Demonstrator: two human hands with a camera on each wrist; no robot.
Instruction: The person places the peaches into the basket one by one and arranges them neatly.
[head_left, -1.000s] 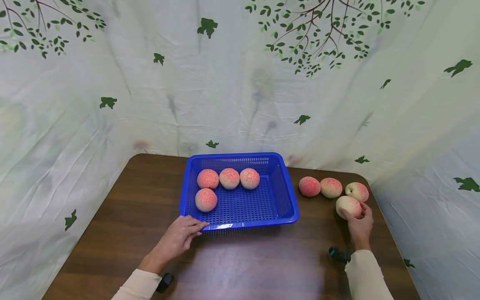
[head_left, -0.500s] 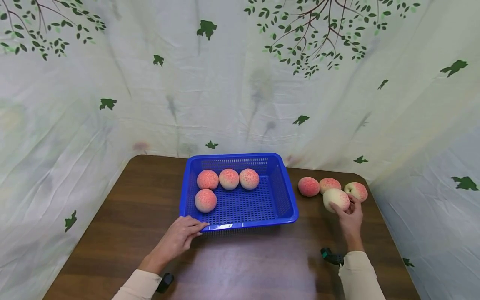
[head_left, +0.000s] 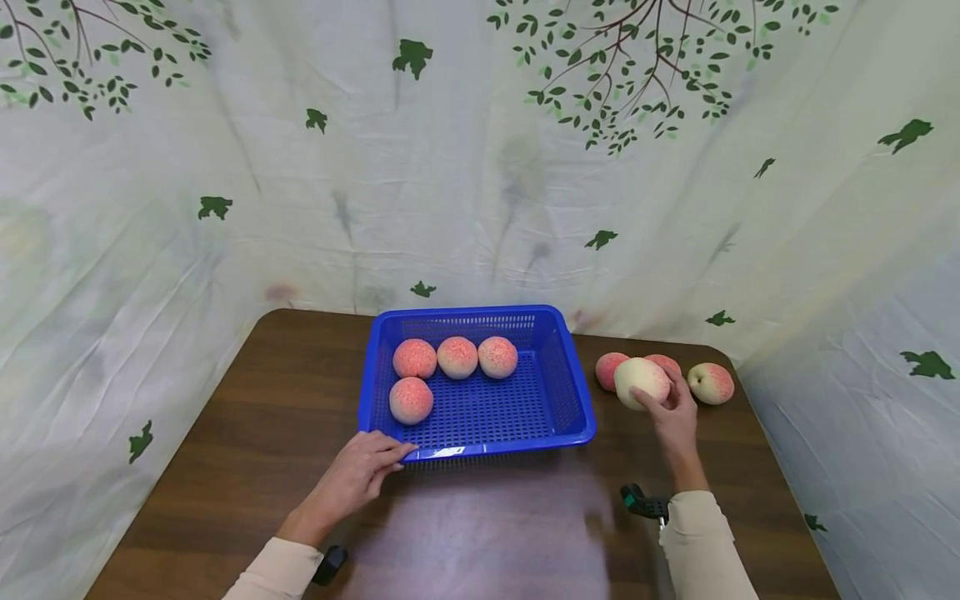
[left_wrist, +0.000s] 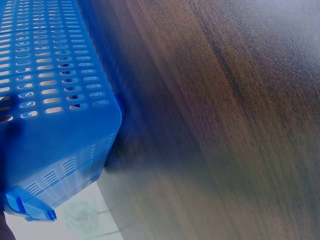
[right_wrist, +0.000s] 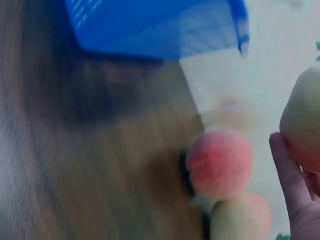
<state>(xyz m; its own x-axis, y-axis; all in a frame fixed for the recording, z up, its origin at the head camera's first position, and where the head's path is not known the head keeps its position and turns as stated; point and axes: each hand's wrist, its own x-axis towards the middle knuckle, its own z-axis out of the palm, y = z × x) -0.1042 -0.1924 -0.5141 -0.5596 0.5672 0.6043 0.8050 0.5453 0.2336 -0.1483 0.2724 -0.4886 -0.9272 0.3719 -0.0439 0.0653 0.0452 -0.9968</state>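
My right hand (head_left: 675,421) holds a pale yellow peach with a pink blush (head_left: 639,382) between thumb and fingers. This peach is in front of two others on the table, partly covering a red peach (head_left: 607,369) and a pinkish one (head_left: 664,364). In the right wrist view the held peach (right_wrist: 306,117) shows at the right edge, apart from the red peach (right_wrist: 220,165). My left hand (head_left: 356,475) grips the near-left corner rim of a blue plastic basket (head_left: 491,452). Several peaches lie inside it, one of them (head_left: 411,401) nearest that hand.
Another peach (head_left: 711,383) lies at the table's far right, its stem hollow showing. The brown wooden table (head_left: 480,533) ends at a pale leaf-printed cloth (head_left: 465,183) behind it. Beneath the basket's near edge is a dark shadow.
My right hand has carried the pale peach leftward and slightly up, away from the far-right peach and past the pinkish one. My left hand and the basket have stayed put.
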